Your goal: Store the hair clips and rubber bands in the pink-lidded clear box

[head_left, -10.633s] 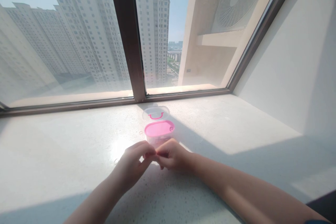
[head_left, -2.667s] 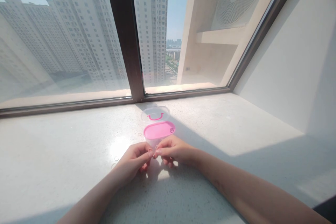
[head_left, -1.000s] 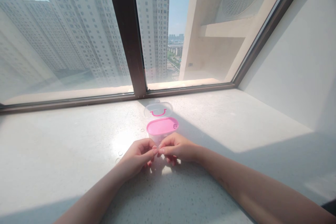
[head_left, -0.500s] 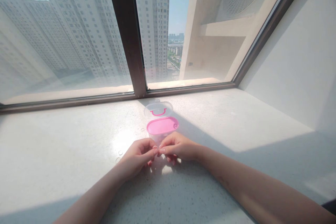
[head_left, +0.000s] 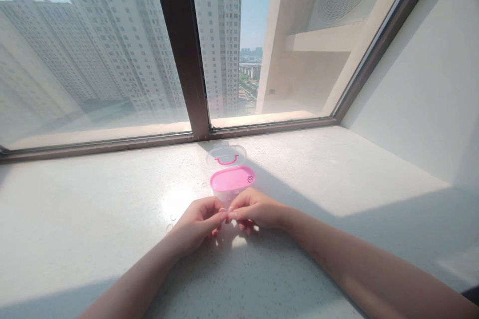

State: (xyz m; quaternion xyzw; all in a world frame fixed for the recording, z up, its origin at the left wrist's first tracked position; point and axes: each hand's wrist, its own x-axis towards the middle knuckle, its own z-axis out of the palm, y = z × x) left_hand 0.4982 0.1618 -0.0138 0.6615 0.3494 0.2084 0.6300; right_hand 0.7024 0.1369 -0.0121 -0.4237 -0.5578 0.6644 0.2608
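Note:
A small clear plastic box [head_left: 232, 183] with a pink top stands on the white stone sill [head_left: 337, 169], its clear lid [head_left: 226, 155] with a pink handle lying open behind it. Just in front of the box, my left hand [head_left: 198, 223] and my right hand [head_left: 255, 209] meet fingertip to fingertip, both pinched shut. Whatever sits between the fingertips is too small to make out. Both hands hover low over the sill.
A few tiny clear rings [head_left: 172, 218] lie on the sill left of my hands. A dark window frame [head_left: 187, 60] and glass run along the back, and a white wall [head_left: 419, 89] closes the right side. Tall buildings show outside.
Over the earlier frames my hands stay pinched together in front of the box, with only slight shifts. The box and lid have not moved.

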